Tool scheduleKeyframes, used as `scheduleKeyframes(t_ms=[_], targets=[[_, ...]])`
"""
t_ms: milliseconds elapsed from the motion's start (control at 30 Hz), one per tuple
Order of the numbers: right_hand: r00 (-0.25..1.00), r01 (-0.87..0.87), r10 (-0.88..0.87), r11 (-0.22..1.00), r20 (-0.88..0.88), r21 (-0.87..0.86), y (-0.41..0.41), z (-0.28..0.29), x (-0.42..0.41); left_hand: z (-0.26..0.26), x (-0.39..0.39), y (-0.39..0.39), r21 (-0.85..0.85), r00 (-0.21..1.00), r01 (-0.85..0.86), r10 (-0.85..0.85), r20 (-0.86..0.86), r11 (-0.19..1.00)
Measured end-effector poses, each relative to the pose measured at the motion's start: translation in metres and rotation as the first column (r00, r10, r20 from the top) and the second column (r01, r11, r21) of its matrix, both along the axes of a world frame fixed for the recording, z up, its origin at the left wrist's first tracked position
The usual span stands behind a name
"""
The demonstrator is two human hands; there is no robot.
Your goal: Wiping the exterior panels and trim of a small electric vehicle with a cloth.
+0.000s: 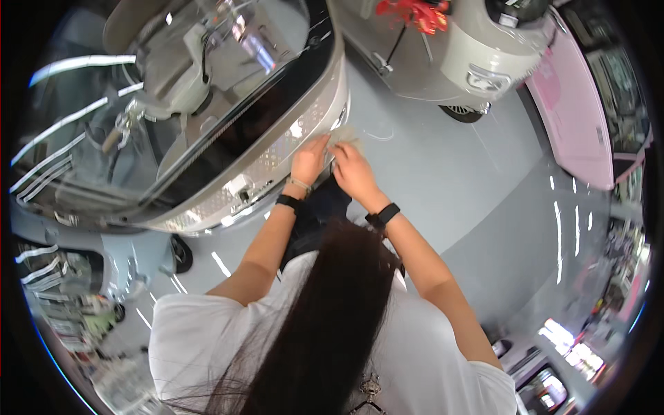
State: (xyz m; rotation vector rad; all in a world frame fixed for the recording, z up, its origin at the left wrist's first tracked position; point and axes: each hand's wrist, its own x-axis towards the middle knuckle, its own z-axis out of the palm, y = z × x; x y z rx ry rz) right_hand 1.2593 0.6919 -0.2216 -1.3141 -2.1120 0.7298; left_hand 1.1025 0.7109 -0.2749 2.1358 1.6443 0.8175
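My left hand [308, 160] is at the lower corner of a cream-coloured enclosed vehicle [324, 98], its fingertips against a pale, thin cloth-like piece [348, 137]. My right hand [354, 170] is beside it, thumb and fingers pinched on the near edge of that piece. Blur hides what the piece is made of and how firmly the left fingers hold it. A shiny panel [270, 154] with a dotted pattern runs along the vehicle's body next to my left hand. Dark bands circle both wrists.
Handlebars [124, 124] and a seat show through the vehicle's glass. Ahead, a cream scooter [467, 57] carries a red bow [415, 13]. A pink vehicle [570, 104] is at the right, a pale blue scooter [127, 259] at the left. The grey floor [430, 171] is glossy.
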Motion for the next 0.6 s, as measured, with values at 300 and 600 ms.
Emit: scheduleKeyframes(t_ms=[300, 600], targets=[[0.963, -0.254, 0.268, 0.947, -0.044, 0.198, 0.107, 0.025, -0.050, 0.056, -0.029, 0.040, 0.092, 0.971, -0.205, 0.214, -0.108, 0.974], [0.696, -0.715, 0.717, 0.697, -0.037, 0.051, 0.159, 0.013, -0.042, 0.050, -0.009, 0.027, 0.004, 0.857, -0.500, 0.495, -0.143, 0.866]])
